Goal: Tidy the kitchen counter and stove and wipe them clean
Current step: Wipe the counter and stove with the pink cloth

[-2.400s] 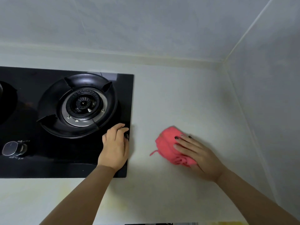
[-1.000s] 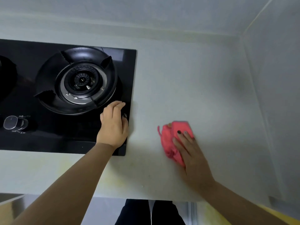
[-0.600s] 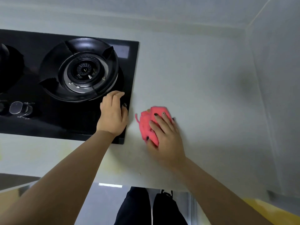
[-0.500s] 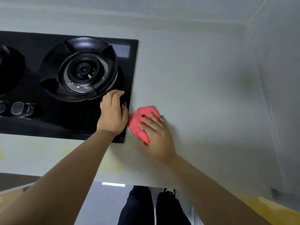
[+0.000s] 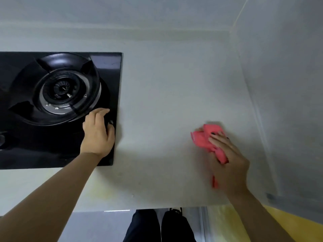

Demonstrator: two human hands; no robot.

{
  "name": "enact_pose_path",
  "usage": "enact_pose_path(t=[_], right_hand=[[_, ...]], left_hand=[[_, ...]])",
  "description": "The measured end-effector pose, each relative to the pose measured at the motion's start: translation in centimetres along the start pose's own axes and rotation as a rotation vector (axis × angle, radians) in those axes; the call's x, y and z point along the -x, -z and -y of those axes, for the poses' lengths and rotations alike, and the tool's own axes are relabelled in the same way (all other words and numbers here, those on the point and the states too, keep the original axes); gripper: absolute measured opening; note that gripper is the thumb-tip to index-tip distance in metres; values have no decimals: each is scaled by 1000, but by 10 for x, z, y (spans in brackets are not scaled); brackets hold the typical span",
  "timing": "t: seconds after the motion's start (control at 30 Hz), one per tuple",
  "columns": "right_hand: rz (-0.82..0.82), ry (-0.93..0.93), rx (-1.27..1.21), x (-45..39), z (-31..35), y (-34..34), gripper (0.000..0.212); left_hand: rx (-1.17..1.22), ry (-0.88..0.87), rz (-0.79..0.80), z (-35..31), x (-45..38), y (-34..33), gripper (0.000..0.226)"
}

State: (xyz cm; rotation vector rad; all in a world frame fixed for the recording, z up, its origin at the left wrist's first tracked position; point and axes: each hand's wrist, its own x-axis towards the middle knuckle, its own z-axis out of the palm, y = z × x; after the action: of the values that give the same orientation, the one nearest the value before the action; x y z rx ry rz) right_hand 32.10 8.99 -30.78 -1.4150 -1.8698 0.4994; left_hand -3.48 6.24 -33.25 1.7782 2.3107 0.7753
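1. Far left: black glass stove (image 5: 108,67) set into the pale counter (image 5: 166,95); a knob (image 5: 2,139) shows only partly at the frame's left edge, w/ the rest cut off.
2. Burner (image 5: 62,89) sits mid-stove, ringed by a black pan support (image 5: 22,109); silver ring around the burner cap.
3. Left hand (image 5: 97,135) rests on the stove's front-right corner, just beside the pan support; fingers loosely curled, tips down on the glass, holding nothing; dark nail polish on the thumb.
4. Btwn the hands: bare counter, faint yellowish staining near the front edge; backsplash wall (image 5: 139,13) runs behind.
5. Pink cloth (image 5: 206,138), bunched up, lies on the counter well right of the stove, near the right side wall (image 5: 288,102); a bit of it trails below the palm.
6. Right hand (image 5: 229,159) presses on the cloth from above; fingers fairly straight, spread over it, dark nails; hand blurred, so can't tell if the thumb tucks under.
7. Bottom centre: person's dark trousers (image 5: 157,227) below the counter edge.
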Motion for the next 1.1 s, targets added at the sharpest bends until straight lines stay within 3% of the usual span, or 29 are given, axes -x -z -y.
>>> enact_pose_path(t=[0.17,0.33,0.43,0.57,0.77,0.93,1.1], right_hand=[[77,-116,264,17,-49,19,46],[-113,-330,266,-19,-34,-26,53],[-52,-158,199,-29,0,-72,43],[183,194,90,-3,52,-119,33],[355,408,127,17,52,-98,35],[250,108,241,22,12,-49,46],[343,45,265,26,19,-51,58]], left_hand=[[4,1,8,-2,0,-1,47],[-6,5,-2,-3,-1,-2,45],[-6,0,-1,-2,-1,-2,44],[-3,1,-2,-1,-2,-1,44],[4,5,4,1,-1,-1,43],[-30,13,34,2,0,1,43],[-161,27,34,-5,8,7,40]])
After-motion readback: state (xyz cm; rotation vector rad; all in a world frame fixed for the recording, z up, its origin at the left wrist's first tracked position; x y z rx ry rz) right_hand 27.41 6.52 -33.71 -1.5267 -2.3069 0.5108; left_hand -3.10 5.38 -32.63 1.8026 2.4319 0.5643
